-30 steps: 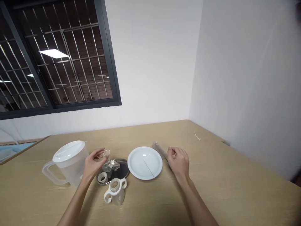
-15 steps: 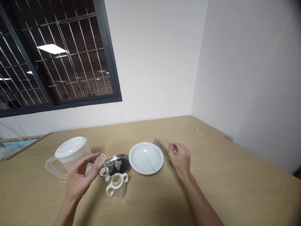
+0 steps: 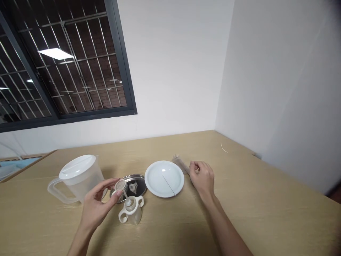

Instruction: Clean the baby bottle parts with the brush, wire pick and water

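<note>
My left hand (image 3: 97,204) pinches the round top of a straw piece (image 3: 121,184) between thumb and fingers. The straw slants down, and its ball end is at the mouth of a clear baby bottle (image 3: 135,216) with two white handles, standing upright on the table. Closed around the handle of a bottle brush (image 3: 181,163), my right hand (image 3: 203,179) rests right of the white plate (image 3: 153,190). The brush's grey bristles point up and left. Behind the left fingers, a metal tray (image 3: 141,176) holds a clear soft part (image 3: 133,187) and a white ring, partly covered.
A lidded translucent pitcher (image 3: 80,177) stands at the left, close to my left hand. On the plate lies a thin rod (image 3: 169,185). A short white strip (image 3: 224,148) is on the table at the back right. Walls and a barred window bound the far side.
My left hand has moved right and slightly down, carrying the straw piece from beside the bottle to over its mouth. My right hand and the brush stay almost where they were.
</note>
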A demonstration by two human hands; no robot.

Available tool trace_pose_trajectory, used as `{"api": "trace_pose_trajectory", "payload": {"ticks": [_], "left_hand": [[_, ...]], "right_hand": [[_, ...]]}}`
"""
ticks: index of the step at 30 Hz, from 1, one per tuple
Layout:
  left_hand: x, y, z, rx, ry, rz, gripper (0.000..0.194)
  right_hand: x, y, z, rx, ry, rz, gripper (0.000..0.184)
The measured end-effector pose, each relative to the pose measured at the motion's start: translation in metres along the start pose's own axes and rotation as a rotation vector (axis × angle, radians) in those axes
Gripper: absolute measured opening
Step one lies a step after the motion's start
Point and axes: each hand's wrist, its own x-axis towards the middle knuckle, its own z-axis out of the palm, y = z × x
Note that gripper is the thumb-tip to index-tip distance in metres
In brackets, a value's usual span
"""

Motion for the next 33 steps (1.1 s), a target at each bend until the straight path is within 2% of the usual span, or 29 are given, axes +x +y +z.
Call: {"api": "trace_pose_trajectory", "payload": {"ticks": [4,8,12,17,20,26,30,33], "left_hand": [[-0.002,-0.006,-0.001,-0.002,-0.01,-0.002,0.039],[-0.002,-0.009,-0.004,0.072,-0.108,0.003,0.038],[-0.008,-0.011,0.005,0.177,-0.136,-0.049,0.037],[-0.027,-0.017,0.03,0.1,-0.101,-0.115,0.042],[-0.037,-0.021,0.038,0.109,-0.104,-0.14,0.042],[-0.041,-0.025,0.039,0.009,-0.142,-0.171,0.037],[-0.041,-0.026,0.04,-0.062,-0.145,-0.222,0.045],[-0.045,-0.029,0.042,-0.118,-0.163,-0.212,0.042]], "right_hand": [[0.0,0.001,0.0,-0.005,-0.007,-0.005,0.026],[-0.001,0.0,0.001,0.0,-0.01,0.0,0.026],[-0.001,-0.001,0.001,0.008,-0.019,-0.003,0.027],[-0.002,0.0,0.002,0.007,-0.019,-0.009,0.026],[-0.002,0.0,0.003,0.006,-0.021,-0.011,0.025],[-0.003,-0.001,0.003,0.011,-0.039,-0.016,0.026],[-0.003,-0.001,0.002,0.008,-0.05,-0.018,0.026],[-0.004,-0.001,0.002,0.002,-0.049,-0.02,0.025]]}}
